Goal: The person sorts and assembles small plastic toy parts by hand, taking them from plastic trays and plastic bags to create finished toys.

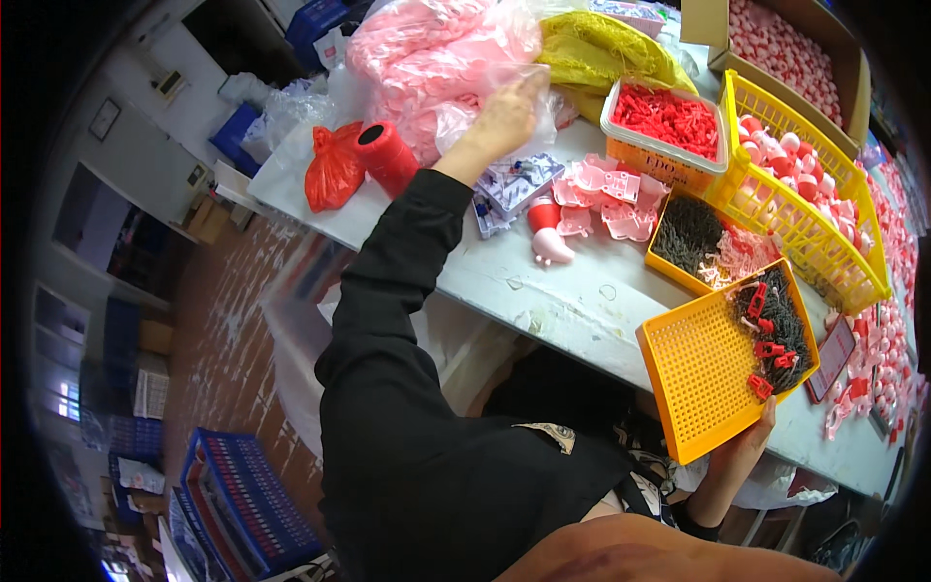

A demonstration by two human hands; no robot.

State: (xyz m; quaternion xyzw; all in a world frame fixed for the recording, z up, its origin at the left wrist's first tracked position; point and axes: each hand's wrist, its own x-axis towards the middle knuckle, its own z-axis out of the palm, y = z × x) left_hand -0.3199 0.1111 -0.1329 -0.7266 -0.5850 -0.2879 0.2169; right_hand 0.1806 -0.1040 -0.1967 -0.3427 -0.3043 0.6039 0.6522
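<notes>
My right hand (752,444) grips the lower edge of a tilted yellow perforated tray (693,378). Black screws or similar small dark parts and several small red plastic pieces (768,349) are gathered at the tray's right end. My left arm reaches across the table, and my left hand (506,114) is at a clear plastic bag (548,97) beside a heap of bagged pink parts (417,58). Its fingers are blurred and partly behind the plastic. Near that wrist are a small grey box (519,184), pink shell pieces (621,199) and a red-and-pink rounded piece (551,238).
A second yellow tray (655,257) holds dark and pink small parts. Behind it stand a tub of red pieces (664,121), a yellow basket (824,242) of red-and-white parts and a carton (718,29). A red bag (333,175) and red cylinder (388,155) sit left. A phone-like object (832,359) lies right.
</notes>
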